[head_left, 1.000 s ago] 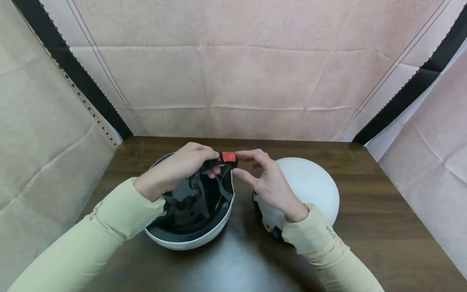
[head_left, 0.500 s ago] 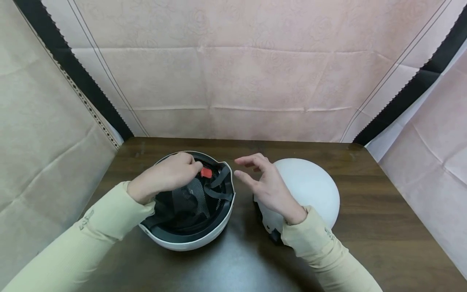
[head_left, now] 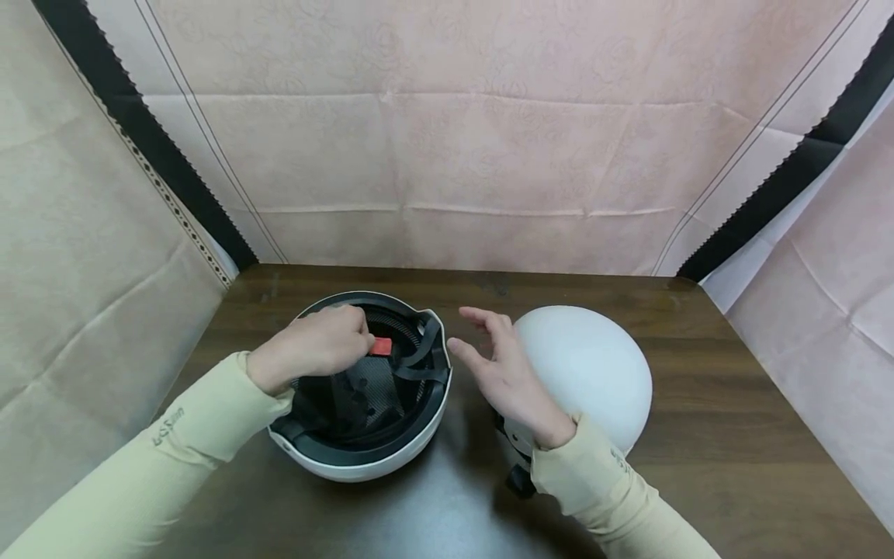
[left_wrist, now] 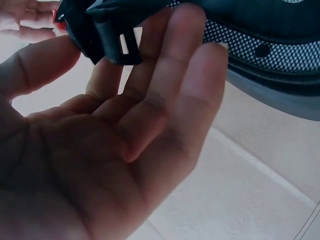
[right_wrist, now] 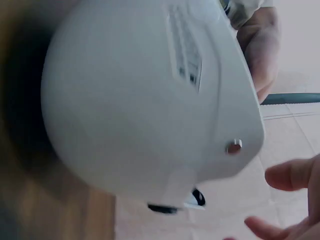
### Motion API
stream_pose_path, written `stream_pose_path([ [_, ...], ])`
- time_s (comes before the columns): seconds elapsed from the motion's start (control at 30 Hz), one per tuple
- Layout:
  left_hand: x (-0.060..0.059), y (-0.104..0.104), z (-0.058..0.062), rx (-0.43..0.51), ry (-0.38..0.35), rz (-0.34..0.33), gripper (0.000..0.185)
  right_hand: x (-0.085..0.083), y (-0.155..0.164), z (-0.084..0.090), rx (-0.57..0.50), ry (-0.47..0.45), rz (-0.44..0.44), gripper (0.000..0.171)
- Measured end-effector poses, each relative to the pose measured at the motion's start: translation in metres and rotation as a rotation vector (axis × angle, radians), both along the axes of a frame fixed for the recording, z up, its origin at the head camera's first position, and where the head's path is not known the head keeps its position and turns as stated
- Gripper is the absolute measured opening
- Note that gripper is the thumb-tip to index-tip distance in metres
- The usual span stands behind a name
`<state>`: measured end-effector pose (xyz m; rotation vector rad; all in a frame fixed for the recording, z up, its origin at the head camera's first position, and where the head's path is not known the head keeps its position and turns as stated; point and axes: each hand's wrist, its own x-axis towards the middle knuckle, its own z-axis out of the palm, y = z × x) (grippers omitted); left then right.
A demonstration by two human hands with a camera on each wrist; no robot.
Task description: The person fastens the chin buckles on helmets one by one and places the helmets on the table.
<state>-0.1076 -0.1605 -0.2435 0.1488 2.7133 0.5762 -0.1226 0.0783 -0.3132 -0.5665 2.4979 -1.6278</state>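
An upturned helmet (head_left: 363,404) sits on the table (head_left: 698,466) under the left hand (head_left: 317,349), whose fingertips pinch the black strap with its red buckle (head_left: 380,346) over the helmet's hollow. The right hand (head_left: 506,376) hovers just right of that helmet with fingers loosely spread, holding nothing, in front of a second helmet (head_left: 590,369) lying dome-up.
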Motion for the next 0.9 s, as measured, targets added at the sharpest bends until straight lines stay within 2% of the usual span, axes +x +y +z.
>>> stream_pose_path([
  [0.13, 0.000, 0.003, -0.003, -0.010, -0.017, 0.000, 0.019, 0.003, -0.003, -0.004, -0.012, -0.076, -0.014, 0.052],
  [0.23, 0.001, 0.004, -0.005, -0.011, -0.019, -0.001, 0.024, 0.003, -0.004, -0.008, -0.014, -0.096, -0.017, 0.054],
  [0.33, 0.001, 0.008, -0.005, -0.023, 0.015, -0.021, 0.031, 0.005, -0.004, -0.010, -0.022, -0.115, -0.016, 0.053],
  [0.5, -0.001, 0.020, -0.004, -0.021, 0.074, -0.033, 0.021, 0.007, -0.006, -0.012, -0.025, -0.124, -0.024, 0.054],
  [0.57, -0.003, 0.027, -0.003, -0.001, 0.074, -0.029, 0.029, 0.008, -0.007, -0.012, -0.021, -0.136, -0.032, 0.055],
  [0.67, -0.006, 0.038, -0.003, 0.040, 0.042, -0.025, 0.040, 0.010, -0.007, -0.014, -0.019, -0.158, -0.028, 0.060],
  [0.9, -0.012, 0.051, -0.005, 0.174, -0.131, -0.009, 0.051, 0.013, -0.007, -0.022, -0.022, -0.232, -0.013, 0.061],
])
